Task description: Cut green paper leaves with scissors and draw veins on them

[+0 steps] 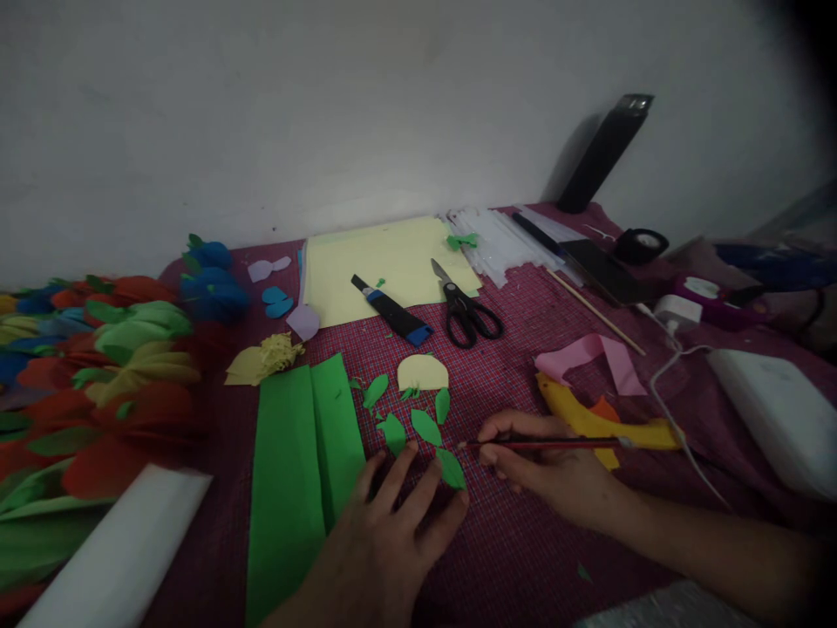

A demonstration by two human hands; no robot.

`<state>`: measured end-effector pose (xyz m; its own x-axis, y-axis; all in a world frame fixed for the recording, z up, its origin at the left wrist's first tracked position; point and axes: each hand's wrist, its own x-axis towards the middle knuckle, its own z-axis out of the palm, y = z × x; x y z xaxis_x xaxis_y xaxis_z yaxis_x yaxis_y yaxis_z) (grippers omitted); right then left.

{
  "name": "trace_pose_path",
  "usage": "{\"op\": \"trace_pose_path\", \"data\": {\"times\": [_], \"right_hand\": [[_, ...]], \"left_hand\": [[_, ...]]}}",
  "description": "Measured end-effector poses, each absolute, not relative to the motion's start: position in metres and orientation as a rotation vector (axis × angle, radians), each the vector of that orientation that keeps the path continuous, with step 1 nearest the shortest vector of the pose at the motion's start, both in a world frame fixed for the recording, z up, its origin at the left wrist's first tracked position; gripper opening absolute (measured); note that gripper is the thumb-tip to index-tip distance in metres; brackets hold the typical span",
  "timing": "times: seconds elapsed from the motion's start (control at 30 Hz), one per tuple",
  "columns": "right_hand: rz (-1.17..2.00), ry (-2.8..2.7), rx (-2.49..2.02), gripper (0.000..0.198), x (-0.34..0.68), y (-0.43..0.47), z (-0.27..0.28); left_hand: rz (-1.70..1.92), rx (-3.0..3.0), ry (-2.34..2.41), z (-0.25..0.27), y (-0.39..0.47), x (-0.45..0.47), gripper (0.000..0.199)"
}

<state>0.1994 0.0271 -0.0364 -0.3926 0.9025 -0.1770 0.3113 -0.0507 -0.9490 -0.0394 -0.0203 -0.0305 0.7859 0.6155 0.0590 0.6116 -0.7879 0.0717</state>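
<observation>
My left hand lies with its fingers spread on the cloth, fingertips at the lower ends of several small green paper leaves. One of these, a leaf, is by its middle fingers. Pinched in my right hand is a slim red pencil, its tip pointing left toward the leaves, apart from them. Two folded green paper strips lie beside my left hand. A cream paper piece with a rounded top sits beyond the leaves.
Black-handled scissors and a box cutter lie near cream sheets. Colourful paper fruits or flowers crowd the left side. Yellow and pink paper scraps, a cable and a white box are at right.
</observation>
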Motion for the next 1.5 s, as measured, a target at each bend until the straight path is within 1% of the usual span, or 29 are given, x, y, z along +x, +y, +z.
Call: {"op": "trace_pose_path", "data": {"times": [0.1, 0.23, 0.37, 0.7, 0.8, 0.93, 1.5], "right_hand": [[1.478, -1.715, -1.257, 0.01, 0.2, 0.028, -0.035], [1.394, -1.875, -1.227, 0.007, 0.198, 0.03, -0.028], [1.35, -1.89, -1.211, 0.008, 0.197, 0.03, -0.024], [1.194, -2.083, -1.162, 0.01, 0.197, 0.03, -0.025], [1.143, -2.114, -1.174, 0.009, 0.198, 0.03, -0.026], [1.164, -2.11, -1.172, 0.009, 0.198, 0.03, -0.028], [1.229, -2.121, -1.114, 0.008, 0.198, 0.031, -0.033]], "left_hand": [[0.123, 2.937, 1.003, -0.032, -0.021, -0.039, 0.078], [0.14, 2.945, 1.015, -0.035, -0.022, -0.04, 0.076], [0.108, 2.932, 0.996, -0.035, -0.022, -0.041, 0.079], [0.196, 2.995, 0.985, -0.028, -0.023, -0.037, 0.069], [0.178, 2.991, 0.994, -0.029, -0.024, -0.037, 0.073], [0.133, 2.925, 1.019, -0.034, -0.024, -0.039, 0.081], [0.134, 2.921, 1.035, -0.035, -0.023, -0.039, 0.08]]}}
